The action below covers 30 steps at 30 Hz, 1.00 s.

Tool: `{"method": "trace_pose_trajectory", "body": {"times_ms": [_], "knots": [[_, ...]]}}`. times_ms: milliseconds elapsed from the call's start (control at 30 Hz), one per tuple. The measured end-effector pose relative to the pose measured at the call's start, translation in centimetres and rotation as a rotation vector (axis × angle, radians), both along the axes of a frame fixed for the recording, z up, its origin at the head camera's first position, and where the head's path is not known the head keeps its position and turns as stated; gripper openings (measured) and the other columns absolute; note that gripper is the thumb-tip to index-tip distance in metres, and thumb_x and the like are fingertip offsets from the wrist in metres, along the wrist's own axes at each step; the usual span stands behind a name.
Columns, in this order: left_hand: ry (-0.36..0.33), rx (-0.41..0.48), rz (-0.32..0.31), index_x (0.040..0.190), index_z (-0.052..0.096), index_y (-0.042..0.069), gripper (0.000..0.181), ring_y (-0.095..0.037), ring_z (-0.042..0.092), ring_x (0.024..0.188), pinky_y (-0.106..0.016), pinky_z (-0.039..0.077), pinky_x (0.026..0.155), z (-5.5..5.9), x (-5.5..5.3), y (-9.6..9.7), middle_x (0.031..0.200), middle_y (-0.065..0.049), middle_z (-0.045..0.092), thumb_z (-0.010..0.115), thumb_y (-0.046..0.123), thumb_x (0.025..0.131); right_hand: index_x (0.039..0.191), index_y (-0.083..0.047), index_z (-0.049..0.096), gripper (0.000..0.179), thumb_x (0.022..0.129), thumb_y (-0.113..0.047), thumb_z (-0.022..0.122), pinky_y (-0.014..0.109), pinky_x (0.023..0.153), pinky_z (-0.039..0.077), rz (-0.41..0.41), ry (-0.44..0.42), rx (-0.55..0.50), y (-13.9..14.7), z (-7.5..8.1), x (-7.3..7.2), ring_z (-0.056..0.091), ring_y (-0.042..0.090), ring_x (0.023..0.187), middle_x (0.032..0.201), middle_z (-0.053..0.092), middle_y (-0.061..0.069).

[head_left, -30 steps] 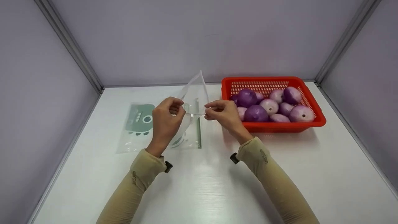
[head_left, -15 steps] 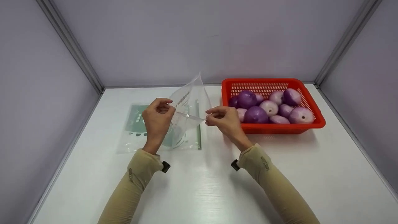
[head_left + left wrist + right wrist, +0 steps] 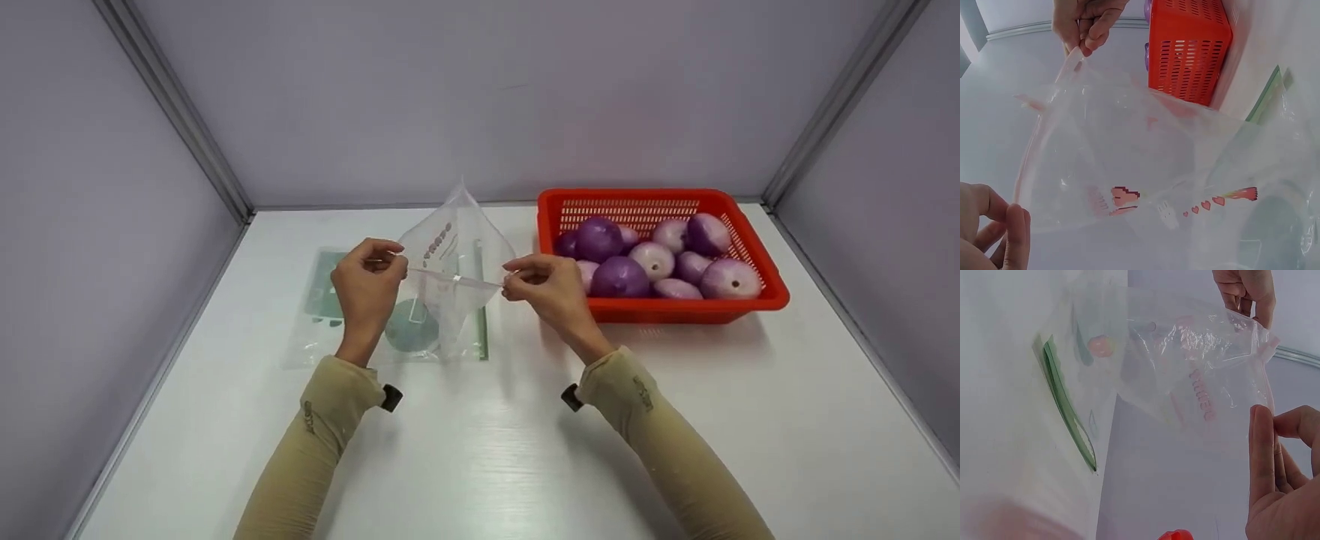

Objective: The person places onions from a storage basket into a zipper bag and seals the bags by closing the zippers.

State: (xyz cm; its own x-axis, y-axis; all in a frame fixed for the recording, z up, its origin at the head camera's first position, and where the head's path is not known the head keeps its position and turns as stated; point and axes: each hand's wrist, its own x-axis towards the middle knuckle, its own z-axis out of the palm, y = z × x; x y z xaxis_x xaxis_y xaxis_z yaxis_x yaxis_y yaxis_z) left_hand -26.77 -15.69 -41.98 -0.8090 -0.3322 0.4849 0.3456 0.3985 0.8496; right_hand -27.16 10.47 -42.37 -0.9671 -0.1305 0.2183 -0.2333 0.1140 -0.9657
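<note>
Clear zip bag (image 3: 455,244) held up over the white tabletop (image 3: 480,442), left hand (image 3: 367,283) and right hand (image 3: 551,292) each pinching its mouth; film probably light, limp, slippery, best gripped along the likely stiffer zip edge (image 3: 439,274).

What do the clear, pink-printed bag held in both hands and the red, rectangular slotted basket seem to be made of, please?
The clear, pink-printed bag looks like thin, glossy plastic film: creased, glinting and see-through. The red, rectangular slotted basket is probably rigid moulded plastic with a smooth finish, given its even colour and regular openings.
</note>
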Motion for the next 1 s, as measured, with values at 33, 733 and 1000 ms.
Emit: {"method": "trace_pose_trajectory", "body": {"times_ms": [33, 733, 1000], "knots": [[-0.002, 0.001, 0.004, 0.095, 0.077, 0.007, 0.012, -0.015, 0.070, 0.069, -0.019, 0.055, 0.063, -0.1, 0.0, -0.1, 0.081, -0.006, 0.072, 0.070, 0.005, 0.087, 0.107, 0.005, 0.077, 0.022, 0.087, 0.001, 0.071, 0.032, 0.075, 0.064, -0.002, -0.003, -0.007, 0.1, -0.1, 0.0, 0.075, 0.019, 0.071, 0.085, 0.076, 0.015], [0.044, 0.018, -0.050, 0.097, 0.078, 0.004, 0.014, -0.015, 0.070, 0.071, -0.018, 0.057, 0.068, 0.2, 0.5, 1.0, 0.083, -0.006, 0.072, 0.067, 0.002, 0.088, 0.109, 0.003, 0.077, 0.023, 0.087, -0.002, 0.069, 0.033, 0.076, 0.065, -0.011, -0.003, 0.014, 0.8, -0.1, 0.3, 0.076, 0.019, 0.072, 0.085, 0.077, 0.014], [0.087, 0.005, -0.083, 0.096, 0.079, 0.008, 0.016, -0.014, 0.069, 0.070, -0.018, 0.057, 0.068, 0.3, 0.4, 1.2, 0.082, -0.006, 0.072, 0.067, 0.000, 0.089, 0.114, -0.001, 0.077, 0.021, 0.094, -0.007, 0.072, 0.029, 0.076, 0.064, -0.012, 0.054, 0.128, 0.7, -0.6, 0.6, 0.077, 0.020, 0.079, 0.093, 0.077, 0.015]]}}
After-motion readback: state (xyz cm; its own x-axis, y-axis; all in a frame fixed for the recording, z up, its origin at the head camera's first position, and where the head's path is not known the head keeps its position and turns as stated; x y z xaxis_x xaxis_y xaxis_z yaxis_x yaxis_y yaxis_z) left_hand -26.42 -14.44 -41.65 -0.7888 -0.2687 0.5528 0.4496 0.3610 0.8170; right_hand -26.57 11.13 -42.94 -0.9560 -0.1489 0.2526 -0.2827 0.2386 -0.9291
